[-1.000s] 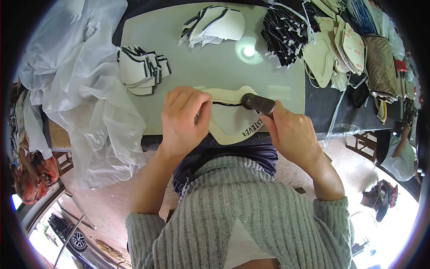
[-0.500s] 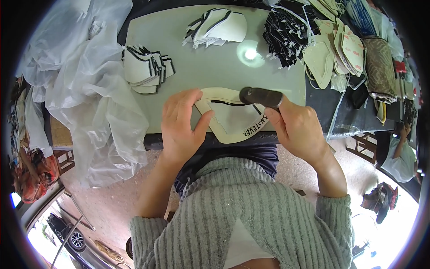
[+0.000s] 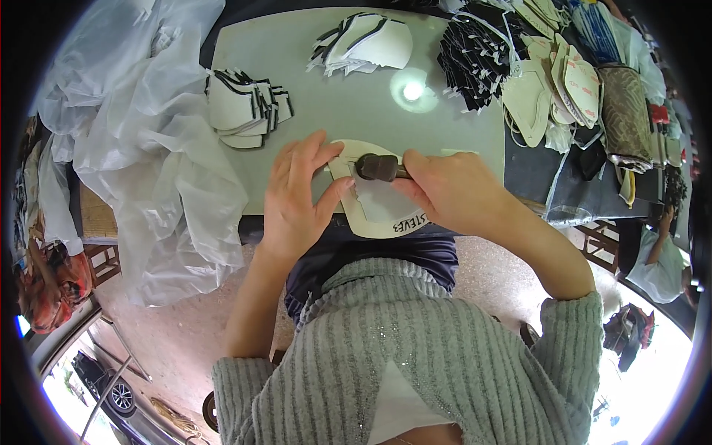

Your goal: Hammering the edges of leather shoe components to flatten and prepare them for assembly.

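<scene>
A cream template (image 3: 357,213) with a cut-out middle and dark lettering on its rim lies at the near edge of the grey work board. Pale material shows inside the cut-out. My left hand (image 3: 297,185) rests at its left side, fingers stretched and spread, thumb and index fingertip touching the rim. My right hand (image 3: 452,189) is closed around the handle of a hammer (image 3: 377,167). Its dark head sits over the upper part of the template, and whether it touches is unclear. The hammer and right hand hide the template's right side.
Black-edged white pieces lie in two stacks, one at left (image 3: 241,107) and one at the back (image 3: 371,43). Clear plastic sheeting (image 3: 148,148) hangs over the left edge. A black bundle (image 3: 478,63), cream templates (image 3: 528,100) and a patterned roll (image 3: 623,115) are at right.
My right hand has moved the hammer left along the template's upper part, its forearm now reaching farther across. My left hand stays at the rim.
</scene>
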Action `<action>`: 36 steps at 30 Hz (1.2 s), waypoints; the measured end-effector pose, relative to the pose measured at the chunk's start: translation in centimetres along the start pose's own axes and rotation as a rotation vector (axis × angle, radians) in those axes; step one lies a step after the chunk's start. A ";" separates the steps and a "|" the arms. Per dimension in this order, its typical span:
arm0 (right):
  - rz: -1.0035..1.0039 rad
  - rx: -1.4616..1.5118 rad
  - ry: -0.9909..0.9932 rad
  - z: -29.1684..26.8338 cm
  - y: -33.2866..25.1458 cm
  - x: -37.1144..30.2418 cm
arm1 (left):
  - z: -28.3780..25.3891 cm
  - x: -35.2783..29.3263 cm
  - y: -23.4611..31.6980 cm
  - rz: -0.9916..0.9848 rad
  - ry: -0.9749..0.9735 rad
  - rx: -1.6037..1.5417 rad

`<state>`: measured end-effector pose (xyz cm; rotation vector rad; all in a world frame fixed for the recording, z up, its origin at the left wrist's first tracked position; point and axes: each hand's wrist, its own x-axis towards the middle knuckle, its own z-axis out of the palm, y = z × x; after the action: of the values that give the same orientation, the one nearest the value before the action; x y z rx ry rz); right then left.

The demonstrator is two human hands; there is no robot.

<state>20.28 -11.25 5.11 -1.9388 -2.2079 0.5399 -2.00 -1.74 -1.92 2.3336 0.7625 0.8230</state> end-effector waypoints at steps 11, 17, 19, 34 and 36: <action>0.114 0.044 0.174 0.2 0.1 -5.4 | -0.4 2.4 -1.1 0.124 -0.140 0.009; 0.043 0.161 0.146 2.3 1.3 -5.0 | 0.7 5.0 -1.0 0.135 -0.180 -0.015; 0.199 0.597 0.058 1.9 1.1 -3.9 | 0.7 5.0 -1.1 0.183 -0.147 0.001; 0.488 1.299 0.311 5.1 -1.9 -1.1 | 2.3 -0.9 3.2 -0.137 0.178 0.047; 0.501 1.296 0.352 5.3 -2.0 -0.8 | 2.6 -0.7 3.1 -0.059 0.163 0.039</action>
<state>16.74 -13.10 1.07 -1.5361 -0.6895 1.1672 0.29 -5.13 -1.92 2.2863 0.9195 0.9890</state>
